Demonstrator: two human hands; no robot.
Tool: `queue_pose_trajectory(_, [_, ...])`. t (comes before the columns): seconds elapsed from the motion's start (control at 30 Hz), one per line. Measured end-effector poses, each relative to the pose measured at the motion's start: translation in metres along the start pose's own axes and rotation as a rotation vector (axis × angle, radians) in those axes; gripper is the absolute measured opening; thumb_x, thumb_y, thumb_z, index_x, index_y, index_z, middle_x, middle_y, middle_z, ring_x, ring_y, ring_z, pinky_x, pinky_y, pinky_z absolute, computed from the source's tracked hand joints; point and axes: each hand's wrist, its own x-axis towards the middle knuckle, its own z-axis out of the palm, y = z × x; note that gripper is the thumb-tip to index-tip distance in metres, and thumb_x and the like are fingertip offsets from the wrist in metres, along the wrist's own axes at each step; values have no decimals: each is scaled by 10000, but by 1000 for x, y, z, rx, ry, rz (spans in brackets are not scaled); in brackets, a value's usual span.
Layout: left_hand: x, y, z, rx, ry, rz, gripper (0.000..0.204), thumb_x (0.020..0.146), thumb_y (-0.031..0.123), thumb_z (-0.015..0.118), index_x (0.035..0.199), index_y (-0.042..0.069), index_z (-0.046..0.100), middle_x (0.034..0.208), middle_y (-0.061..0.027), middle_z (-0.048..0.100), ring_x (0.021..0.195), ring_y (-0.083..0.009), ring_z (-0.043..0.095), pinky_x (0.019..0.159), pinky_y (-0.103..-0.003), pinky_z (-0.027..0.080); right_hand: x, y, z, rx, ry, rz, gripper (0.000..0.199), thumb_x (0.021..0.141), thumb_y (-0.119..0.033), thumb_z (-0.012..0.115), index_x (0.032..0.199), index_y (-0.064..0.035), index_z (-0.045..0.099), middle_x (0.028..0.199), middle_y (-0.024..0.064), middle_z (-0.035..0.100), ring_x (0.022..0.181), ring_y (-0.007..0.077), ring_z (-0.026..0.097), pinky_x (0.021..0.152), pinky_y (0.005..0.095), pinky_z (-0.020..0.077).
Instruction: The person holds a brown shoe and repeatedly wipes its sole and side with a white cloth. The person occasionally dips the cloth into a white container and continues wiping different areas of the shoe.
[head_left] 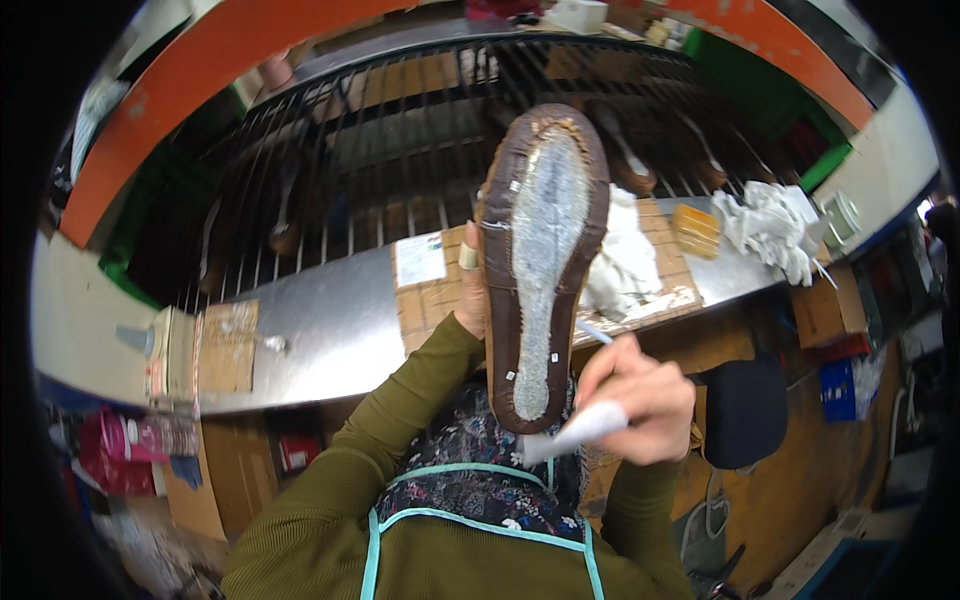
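The right hand is seen closed in a pinch around a slim brush wrapped in white paper, its handle poking up behind the knuckles and its tip set near the heel end of the shoe. The left hand is wrapped around the side of the brown shoe, thumb up along the edge with a taped fingertip showing; most of its fingers are hidden behind the upper. The shoe is held sole side up, toe pointing away, above the lap and in front of the counter. Its bottom is shown coated in a pale, glistening layer, ringed by the folded brown upper.

Behind it, a cardboard sheet with a white label is laid on the steel counter, white rags heaped on it just right of the shoe. A yellow block and a bundle of white cloth are seen further right. A black wire rack holding other shoes is stood beyond.

Risk is judged mostly in the grip: the shoe is supported from one side only, so pressure from the brush could twist it or tip it free. Wet coating could be smeared onto the brown upper, the sleeve or the apron if the brush strays past the edge.
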Motion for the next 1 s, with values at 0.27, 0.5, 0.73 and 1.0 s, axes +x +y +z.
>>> queue_pose_trajectory(0.27, [-59,18,-30,14,57,-63,936,821,769,409,1414,48,352,1345,-159,487,1221,-286,504,1011,-416,458,63,35,45,91,298,223,156,723,41,745,864,18,682,823,56,604,807,148,545,746,274,427])
queue_pose_trajectory(0.5, [-67,26,-51,62,66,34,988,790,810,401,1418,50,345,1352,-154,471,1227,-267,501,1023,-394,447,94,50,67,-318,302,243,119,720,-53,753,808,-27,676,1011,78,615,1080,226,492,926,349,381])
queue_pose_trajectory(0.73, [-72,37,-62,72,129,41,966,801,781,429,1453,80,295,1402,-174,432,1250,-270,495,1032,-394,445,107,66,76,-515,329,226,142,697,-126,775,772,-73,667,1390,176,443,1365,388,221,1092,521,173])
queue_pose_trajectory(1.0, [-74,36,-67,139,124,122,948,814,756,456,1439,57,312,1389,-132,449,1233,-239,494,1031,-375,432,110,77,70,-333,293,204,264,695,-180,766,915,-80,661,1422,243,385,1399,405,163,1119,520,93])
